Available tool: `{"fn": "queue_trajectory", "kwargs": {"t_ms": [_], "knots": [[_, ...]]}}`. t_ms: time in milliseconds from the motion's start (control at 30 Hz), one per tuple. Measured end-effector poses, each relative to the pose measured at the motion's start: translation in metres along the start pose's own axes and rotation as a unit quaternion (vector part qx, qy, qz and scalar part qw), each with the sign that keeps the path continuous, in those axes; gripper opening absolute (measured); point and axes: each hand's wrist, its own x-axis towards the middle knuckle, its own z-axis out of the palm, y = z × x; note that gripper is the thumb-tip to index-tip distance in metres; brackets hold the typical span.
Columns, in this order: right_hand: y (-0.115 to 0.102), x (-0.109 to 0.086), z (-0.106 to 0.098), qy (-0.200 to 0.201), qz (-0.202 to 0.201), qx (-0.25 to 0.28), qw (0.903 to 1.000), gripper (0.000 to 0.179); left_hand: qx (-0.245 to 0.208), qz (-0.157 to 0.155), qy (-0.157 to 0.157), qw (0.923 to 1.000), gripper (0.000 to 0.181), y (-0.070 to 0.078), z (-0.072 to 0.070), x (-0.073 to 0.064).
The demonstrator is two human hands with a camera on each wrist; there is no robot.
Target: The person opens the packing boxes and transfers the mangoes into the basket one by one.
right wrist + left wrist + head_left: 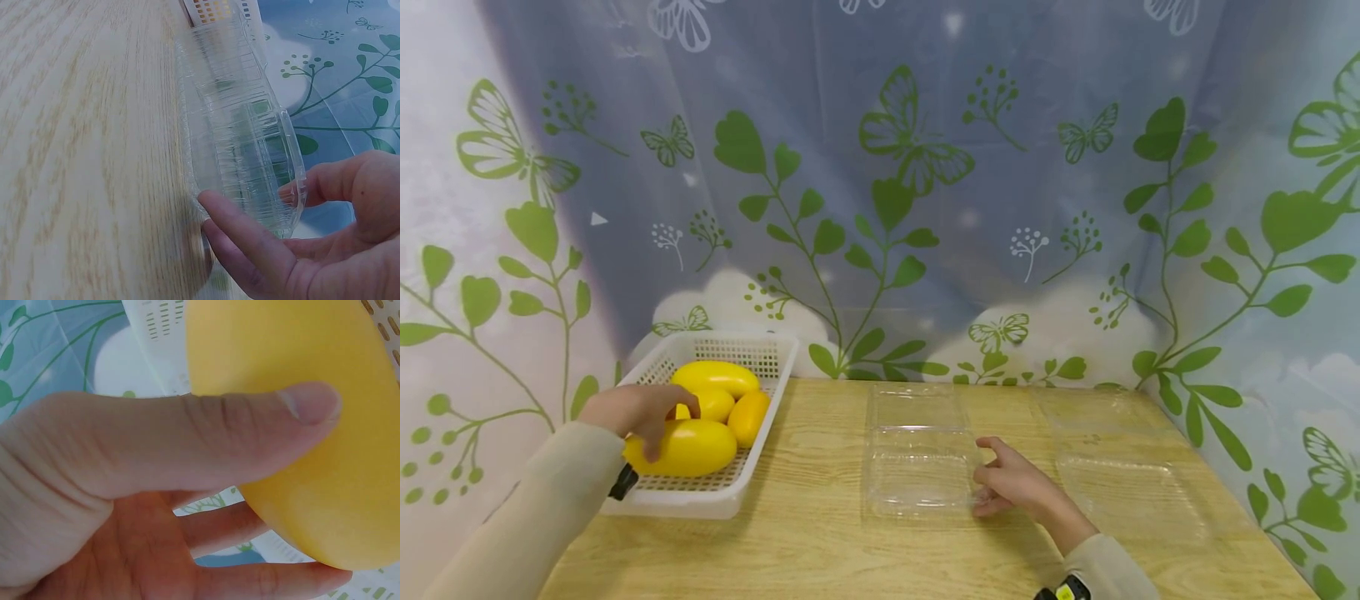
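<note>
My left hand (638, 412) reaches into the white basket (786, 367) and grips a smooth yellow mango (696, 450) at the near side. In the left wrist view the thumb (250, 434) lies across this mango (350, 475), with fingers beneath it. Several other mangoes (718, 379) lie behind and beside it. Over the middle of the table, my right hand (1015, 479) holds the right side of a clear plastic clamshell box (917, 475), whose lid stands open toward the back. The right wrist view has fingers (250, 234) at the edge of that box (237, 137).
Another clear plastic box (1135, 500), also unfolded, lies on the right of the wooden table (820, 550). A curtain (925, 250) printed with leaves and butterflies hangs right behind the table and along its sides.
</note>
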Motion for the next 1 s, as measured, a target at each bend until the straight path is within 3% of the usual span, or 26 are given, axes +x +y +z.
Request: {"fn": "queue_trajectory", "kwargs": {"t_ms": [1000], "knots": [[-0.002,0.000,0.001,-0.002,-0.003,0.001,1.0000,0.072,0.015,-0.030,-0.025,0.9991,0.070,-0.006,-0.002,0.011]]}}
